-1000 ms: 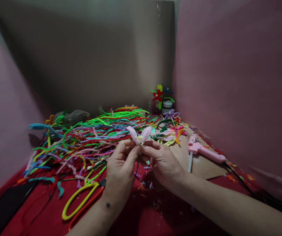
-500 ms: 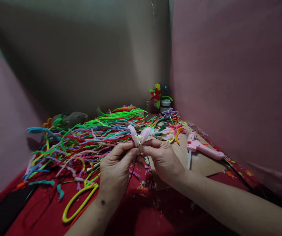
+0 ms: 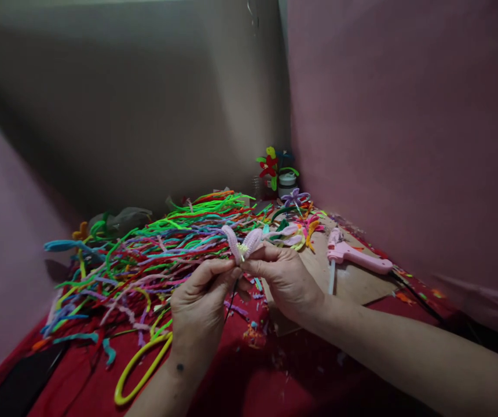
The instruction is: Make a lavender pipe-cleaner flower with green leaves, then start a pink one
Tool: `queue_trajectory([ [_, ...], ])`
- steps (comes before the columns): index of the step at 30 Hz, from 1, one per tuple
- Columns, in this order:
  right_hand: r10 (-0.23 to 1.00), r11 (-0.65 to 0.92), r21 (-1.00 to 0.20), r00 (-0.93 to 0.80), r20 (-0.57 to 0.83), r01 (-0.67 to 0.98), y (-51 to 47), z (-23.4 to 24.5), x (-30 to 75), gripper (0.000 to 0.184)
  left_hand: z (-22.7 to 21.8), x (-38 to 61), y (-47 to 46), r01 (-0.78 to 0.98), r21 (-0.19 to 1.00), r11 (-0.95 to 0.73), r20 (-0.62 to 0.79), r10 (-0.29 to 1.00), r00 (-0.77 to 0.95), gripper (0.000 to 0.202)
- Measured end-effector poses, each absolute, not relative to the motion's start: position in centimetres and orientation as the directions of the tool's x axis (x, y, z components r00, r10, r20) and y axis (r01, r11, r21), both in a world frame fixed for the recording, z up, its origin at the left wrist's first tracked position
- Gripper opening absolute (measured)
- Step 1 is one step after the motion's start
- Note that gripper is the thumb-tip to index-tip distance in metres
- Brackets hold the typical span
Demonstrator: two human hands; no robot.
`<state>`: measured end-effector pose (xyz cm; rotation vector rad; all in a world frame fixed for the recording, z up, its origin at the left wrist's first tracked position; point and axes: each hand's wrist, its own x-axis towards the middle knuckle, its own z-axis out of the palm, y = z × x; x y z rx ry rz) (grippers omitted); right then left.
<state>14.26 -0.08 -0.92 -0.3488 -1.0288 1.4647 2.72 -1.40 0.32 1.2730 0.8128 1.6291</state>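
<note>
Between my two hands is a pale pink pipe-cleaner flower (image 3: 230, 238) with two looped petals standing up and a small yellowish centre. My left hand (image 3: 203, 301) pinches its base from the left, thumb against forefinger. From the right, my right hand (image 3: 286, 281) pinches the same base and the right petal, its fingertips almost touching the left ones. A thin dark stem hangs below the fingers. Just behind the right hand lie loose pale pink petals (image 3: 290, 231). What exactly sits under the fingertips is hidden.
Many coloured pipe cleaners (image 3: 179, 231) are heaped at the left and back. At the right, a pink glue gun (image 3: 357, 256) rests on a brown board (image 3: 355, 286). Finished flowers (image 3: 268, 165) stand by a lidded jar (image 3: 287, 182). A dark flat object (image 3: 18, 379) lies at front left.
The view has shifted slightly. Both hands keep their pinch on the pink flower, and its left petal leans a little further outward.
</note>
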Motion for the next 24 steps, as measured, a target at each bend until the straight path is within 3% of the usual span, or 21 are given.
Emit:
queue_trajectory([
  [11,0.946,0.156,-0.778,-0.134,0.295,-0.609,-0.24,-0.60,14.33,0.019,-0.05,2.51,-1.75,-0.036,0.847,-0.531,0.527,0.846,-0.075,0.012],
  [24,0.973,0.007,-0.711,-0.158,0.166,-0.703,0.02,-0.30,14.16,0.017,-0.61,2.90,-1.59,0.032,0.885,-0.464,0.465,0.879,-0.111,0.015],
])
